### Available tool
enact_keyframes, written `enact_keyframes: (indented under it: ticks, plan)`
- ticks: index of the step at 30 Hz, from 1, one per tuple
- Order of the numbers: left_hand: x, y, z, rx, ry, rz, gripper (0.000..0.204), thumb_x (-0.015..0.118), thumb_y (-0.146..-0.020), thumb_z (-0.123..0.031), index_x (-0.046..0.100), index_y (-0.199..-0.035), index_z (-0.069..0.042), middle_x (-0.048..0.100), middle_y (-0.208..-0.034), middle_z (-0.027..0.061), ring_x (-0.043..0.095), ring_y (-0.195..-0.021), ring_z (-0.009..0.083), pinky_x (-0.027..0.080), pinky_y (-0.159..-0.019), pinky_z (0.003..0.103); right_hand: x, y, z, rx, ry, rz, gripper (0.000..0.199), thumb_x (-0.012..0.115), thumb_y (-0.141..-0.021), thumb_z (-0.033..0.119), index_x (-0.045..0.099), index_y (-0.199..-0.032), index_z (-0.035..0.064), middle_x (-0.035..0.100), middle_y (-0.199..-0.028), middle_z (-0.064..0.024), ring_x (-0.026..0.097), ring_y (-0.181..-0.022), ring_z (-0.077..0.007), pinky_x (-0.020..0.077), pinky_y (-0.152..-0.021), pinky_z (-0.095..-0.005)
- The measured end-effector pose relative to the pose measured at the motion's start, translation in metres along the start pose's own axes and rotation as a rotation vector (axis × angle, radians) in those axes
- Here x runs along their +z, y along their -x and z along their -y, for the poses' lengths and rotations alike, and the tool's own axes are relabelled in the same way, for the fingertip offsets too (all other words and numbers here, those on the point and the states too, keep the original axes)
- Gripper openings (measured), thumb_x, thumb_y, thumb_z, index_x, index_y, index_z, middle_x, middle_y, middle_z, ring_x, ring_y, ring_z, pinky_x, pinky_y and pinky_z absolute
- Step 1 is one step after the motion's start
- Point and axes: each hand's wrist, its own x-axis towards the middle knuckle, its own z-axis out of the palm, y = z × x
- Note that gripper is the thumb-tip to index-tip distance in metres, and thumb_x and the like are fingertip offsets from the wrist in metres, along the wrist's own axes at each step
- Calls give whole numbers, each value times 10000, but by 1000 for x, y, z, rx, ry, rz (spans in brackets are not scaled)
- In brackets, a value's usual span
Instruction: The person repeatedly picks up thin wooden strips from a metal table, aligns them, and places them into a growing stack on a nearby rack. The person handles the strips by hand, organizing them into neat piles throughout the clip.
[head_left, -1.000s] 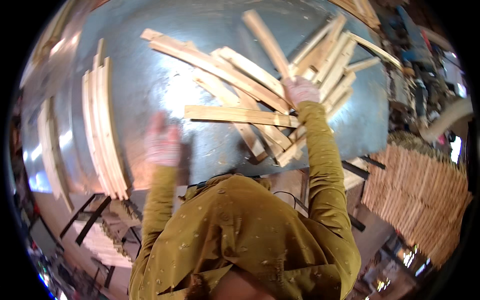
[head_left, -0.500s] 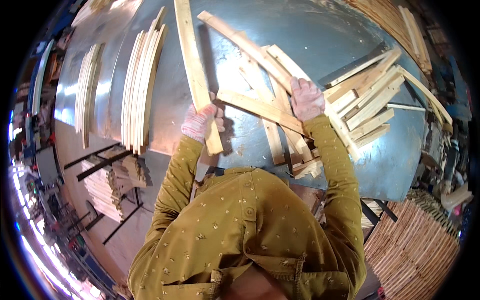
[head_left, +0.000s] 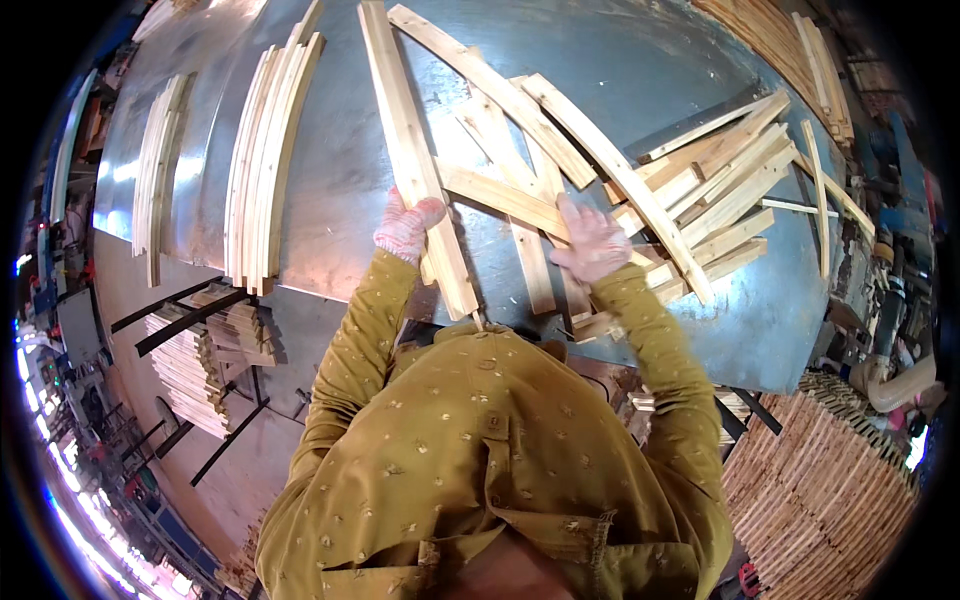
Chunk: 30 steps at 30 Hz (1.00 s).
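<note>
We see the left hand (head_left: pixel 408 228) closed around a long wooden slat (head_left: pixel 412 160) that runs from the near edge of the metal table (head_left: pixel 340 180) toward its far edge, where the frame cuts off its far end. The right hand (head_left: pixel 592 242) lies fingers spread on a loose pile of slats (head_left: pixel 640 190) near the table's right side; we cannot tell whether it grips any one piece, since the fingers overlap several. Two neat stacks of slats (head_left: pixel 262 170) stand on edge toward the left edge. The yellow sleeves (head_left: pixel 650 340) hide part of the near edge. More stacked wood (head_left: pixel 830 490) below the right corner is hard to make out.
</note>
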Motion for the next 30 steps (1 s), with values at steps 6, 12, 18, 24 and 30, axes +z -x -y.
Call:
enact_keyframes:
  ticks: [6, 12, 18, 24, 30]
  plan:
    - [-49, -3, -61, 180, -37, 5, 530, 660, -848, -12, 426, -1320, -68, 611, -982, 115, 656, -789, 238, 617, -646, 386, -49, -65, -13, 97, -400, -184, 769, 589, -910, 501, 353, -1460, 18, 576, -1285, -237, 570, -1202, -348, 452, -1014, -441]
    - [-113, -33, -25, 124, -586, -177, 607, 616, -820, 10, 394, -1381, -53, 615, -1044, 122, 644, -894, 227, 566, -752, 334, -53, -180, 23, 408, -2, -147, 729, 667, -850, 442, 396, -1399, 48, 579, -1246, -178, 596, -1129, -335, 493, -962, -444]
    - [-150, -43, -39, -146, -880, -235, 754, 659, -828, -228, 313, -1465, -23, 584, -1272, 179, 585, -1183, 328, 427, -1050, 375, -37, -201, 40, 383, 279, -95, 733, 660, -851, 326, 327, -1445, 57, 592, -1223, -176, 609, -1111, -338, 514, -917, -455]
    - [-166, -70, -128, -222, -1465, -235, 728, 617, -890, -293, 298, -1508, -75, 422, -1451, 187, 479, -1317, 338, 433, -1068, 420, -87, -262, 54, 545, 44, 53, 613, 634, -858, 302, 438, -1404, 104, 650, -1207, -173, 651, -1088, -332, 508, -936, -427]
    - [-212, -80, -119, 177, -1818, -193, 518, 498, -950, -217, 417, -1445, -88, 553, -1294, 227, 602, -1133, 348, 526, -914, 455, -57, -257, 145, 225, 33, 256, 288, 517, -939, 254, 633, -1103, 47, 682, -981, -184, 655, -891, -316, 537, -817, -403]
